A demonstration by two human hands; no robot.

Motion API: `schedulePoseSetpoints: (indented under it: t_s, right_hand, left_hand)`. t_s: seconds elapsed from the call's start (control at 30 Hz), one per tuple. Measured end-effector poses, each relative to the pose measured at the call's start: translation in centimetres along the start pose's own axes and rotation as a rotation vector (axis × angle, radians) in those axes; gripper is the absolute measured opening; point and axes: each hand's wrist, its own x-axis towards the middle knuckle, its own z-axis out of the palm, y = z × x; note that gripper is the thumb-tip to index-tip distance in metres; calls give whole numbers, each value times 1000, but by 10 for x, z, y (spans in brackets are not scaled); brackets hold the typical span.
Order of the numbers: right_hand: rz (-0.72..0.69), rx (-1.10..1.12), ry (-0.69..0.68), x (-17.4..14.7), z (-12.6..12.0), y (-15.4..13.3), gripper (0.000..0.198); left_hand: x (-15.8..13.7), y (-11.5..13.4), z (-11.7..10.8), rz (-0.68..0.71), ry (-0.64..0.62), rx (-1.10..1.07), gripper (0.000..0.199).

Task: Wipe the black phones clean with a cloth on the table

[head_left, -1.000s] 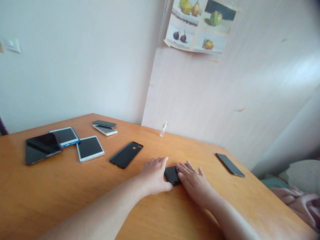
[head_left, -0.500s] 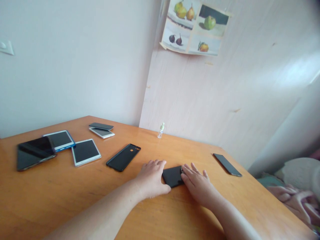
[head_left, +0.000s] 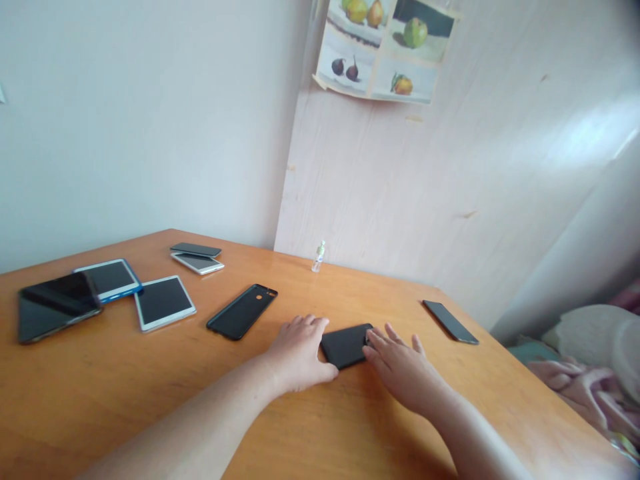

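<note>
A black smartphone (head_left: 346,346) lies flat on the wooden table between my two hands. Around its left end, my left hand (head_left: 300,355) rests with thumb and fingers spread apart, near or touching the edge. My right hand (head_left: 400,369) has its fingers stretched out, the fingertips over the phone's right end near the camera area; whether they press on it I cannot tell. To the left of my left hand is an empty black phone case (head_left: 243,313), its inside facing up and a round hole near its far end.
On the table (head_left: 165,387) at left lie a dark tablet (head_left: 57,308), a blue-edged tablet (head_left: 111,277), a white tablet (head_left: 165,303), and a dark phone (head_left: 195,249) on a white one (head_left: 203,264). A small bottle (head_left: 319,257) stands near the wall; another phone (head_left: 450,322) lies right.
My right hand has slid slightly right off the phone, so more of its right end shows. My left hand keeps nearly the same pose. The whole view has shifted a little.
</note>
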Motion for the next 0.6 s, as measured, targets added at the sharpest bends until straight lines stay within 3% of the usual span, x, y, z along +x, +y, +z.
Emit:
schedulePoseSetpoints:
  t_s: [0.13,0.2,0.27,0.47,0.53,0.6]
  right_hand:
    - [-301,151,-88,-17,-7,-27,55]
    - [-388,189,-126,-24,-10,-35,55]
    - [-370,163,-128,-26,-9,-33,56]
    - [-3,-74,19,-10,-5,2,52]
    - [-5,-71,33,-10,-6,1,50]
    - [-107,-4,7,-15,-8,-9,50]
  left_hand:
    - [0,-1,2,9,28,11,65]
    - [0,-1,1,15,30,21,60]
    - [0,-1,0,16,16,28,56]
    - [-1,1,-5,23,-17,29,56]
    - [-1,1,-5,28,-17,35,57]
    - [-1,1,-5,31,-16,41,59]
